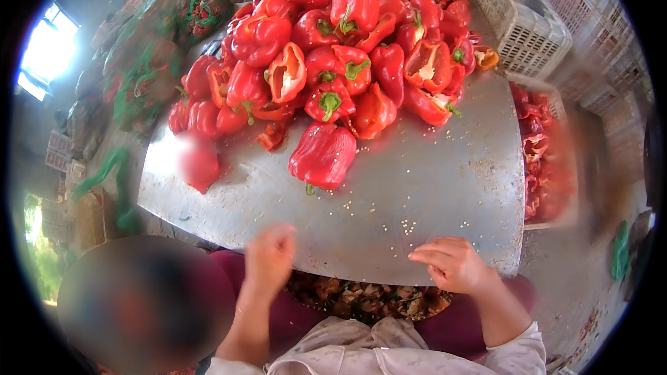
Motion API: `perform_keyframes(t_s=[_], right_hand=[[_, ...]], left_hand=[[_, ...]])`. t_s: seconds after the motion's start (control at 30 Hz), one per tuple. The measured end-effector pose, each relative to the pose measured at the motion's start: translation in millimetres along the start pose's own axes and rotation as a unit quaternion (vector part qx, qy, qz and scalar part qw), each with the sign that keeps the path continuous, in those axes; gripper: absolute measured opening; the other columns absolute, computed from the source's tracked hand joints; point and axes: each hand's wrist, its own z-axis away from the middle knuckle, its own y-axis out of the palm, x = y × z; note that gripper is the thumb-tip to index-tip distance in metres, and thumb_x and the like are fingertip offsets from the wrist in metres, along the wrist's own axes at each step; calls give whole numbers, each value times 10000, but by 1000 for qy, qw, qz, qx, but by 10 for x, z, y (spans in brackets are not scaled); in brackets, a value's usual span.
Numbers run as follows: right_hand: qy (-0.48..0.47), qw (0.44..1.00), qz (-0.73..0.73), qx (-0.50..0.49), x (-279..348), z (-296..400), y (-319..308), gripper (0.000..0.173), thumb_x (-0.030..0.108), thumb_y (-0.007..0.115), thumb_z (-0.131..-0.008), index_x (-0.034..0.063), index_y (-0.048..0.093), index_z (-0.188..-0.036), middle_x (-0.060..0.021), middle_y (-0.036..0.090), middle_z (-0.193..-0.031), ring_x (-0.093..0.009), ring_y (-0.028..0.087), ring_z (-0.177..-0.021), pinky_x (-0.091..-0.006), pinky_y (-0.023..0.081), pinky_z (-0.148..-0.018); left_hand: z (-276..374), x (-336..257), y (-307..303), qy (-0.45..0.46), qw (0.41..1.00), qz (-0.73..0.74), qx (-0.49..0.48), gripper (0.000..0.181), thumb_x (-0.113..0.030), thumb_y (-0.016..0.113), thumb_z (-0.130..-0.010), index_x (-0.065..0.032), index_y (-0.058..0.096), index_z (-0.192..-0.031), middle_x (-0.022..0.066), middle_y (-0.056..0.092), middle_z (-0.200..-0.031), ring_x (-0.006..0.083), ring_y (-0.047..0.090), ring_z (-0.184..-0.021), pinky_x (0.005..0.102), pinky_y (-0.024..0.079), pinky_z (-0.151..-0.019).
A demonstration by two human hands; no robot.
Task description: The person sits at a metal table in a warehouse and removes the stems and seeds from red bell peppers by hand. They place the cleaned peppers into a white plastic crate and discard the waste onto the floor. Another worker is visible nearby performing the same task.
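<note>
My left hand (pixel 270 255) is over the near edge of the metal table (pixel 432 166), blurred and with curled fingers; whether it holds anything cannot be made out. At the right, my right hand (pixel 452 264) hovers by the same edge, fingers drawn together and nothing visible in them. Beyond both hands lies a whole red bell pepper (pixel 323 156), its green stem towards me. A large heap of red bell peppers (pixel 359 8) covers the far part of the table, some whole and some cut open. Pale pepper seeds (pixel 408 226) are scattered on the metal.
Below the table edge, a container holds pepper scraps (pixel 370 297). A crate of cut red peppers (pixel 536 151) stands right of the table. Plastic crates (pixel 536 36) rise behind it. Full mesh sacks (pixel 151 67) are piled at left. A large blurred round shape (pixel 146 302) fills the lower left.
</note>
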Motion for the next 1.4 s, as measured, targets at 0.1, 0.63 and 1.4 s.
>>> perform_keyframes(t_s=[0.1,0.63,1.4], right_hand=[[2,1000,19,-19,-38,4,-11,352,-70,580,-594,87,664,-897,-54,658,-833,-223,630,-714,-374,520,-773],[190,926,-327,17,52,5,19,346,-58,532,-724,37,615,-1046,-106,652,-958,-230,637,-889,-337,486,-826],[196,511,-621,-561,-893,187,-829,275,69,539,-814,-14,494,-1073,-176,553,-1100,-325,531,-1095,-362,491,-855]], left_hand=[[-809,330,-11,-39,995,36,-83,124,-29,556,-788,-38,578,-911,102,604,-857,274,570,-738,341,463,-648],[-764,-16,153,-179,803,568,16,305,-175,422,-887,35,522,-1085,123,595,-867,183,561,-642,258,430,-508],[-1121,-729,546,-40,973,-224,37,877,-251,756,-605,-29,306,-1324,211,430,-1225,380,446,-1108,427,411,-937]])
